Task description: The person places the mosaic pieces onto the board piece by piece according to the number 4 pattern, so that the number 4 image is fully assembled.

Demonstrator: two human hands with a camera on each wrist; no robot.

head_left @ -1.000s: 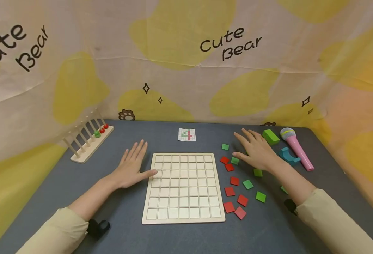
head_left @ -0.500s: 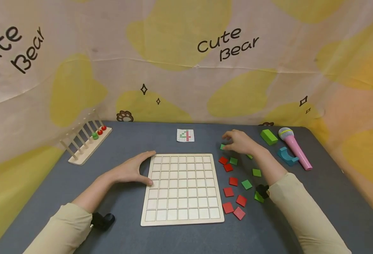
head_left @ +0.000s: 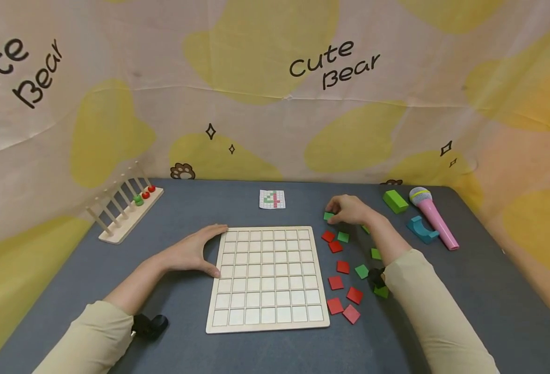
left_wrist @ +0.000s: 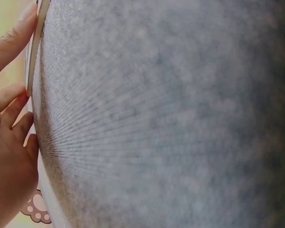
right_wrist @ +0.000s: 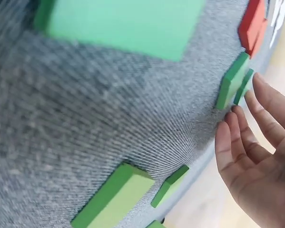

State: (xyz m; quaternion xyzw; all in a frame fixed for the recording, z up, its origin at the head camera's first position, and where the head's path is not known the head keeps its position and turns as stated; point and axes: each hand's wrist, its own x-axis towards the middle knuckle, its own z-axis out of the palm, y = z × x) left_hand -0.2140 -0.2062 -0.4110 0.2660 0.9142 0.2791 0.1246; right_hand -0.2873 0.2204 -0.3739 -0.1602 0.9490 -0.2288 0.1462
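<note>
A pale wooden grid board point(head_left: 267, 275) lies flat on the grey table, all its cells bare. My left hand point(head_left: 192, 253) rests against the board's left edge, fingertips near the far left corner; the left wrist view shows its fingers point(left_wrist: 11, 35) pressing that edge point(left_wrist: 36, 52). My right hand point(head_left: 351, 210) reaches past the board's far right corner and pinches a small green tile point(head_left: 328, 215) by its edges. In the right wrist view this tile point(right_wrist: 243, 89) sits between fingertips, beside another green tile point(right_wrist: 230, 84).
Several red tiles point(head_left: 342, 267) and green tiles point(head_left: 362, 271) lie scattered right of the board. A small pattern card point(head_left: 272, 199) lies behind it. A wooden peg rack point(head_left: 125, 210) stands far left. A green block point(head_left: 395, 201), blue arch point(head_left: 422, 229) and pink microphone point(head_left: 431, 215) sit far right.
My right hand drew left from the blocks and closed its fingers on the far green tile. My left hand shifted from flat on the table to the board's left edge.
</note>
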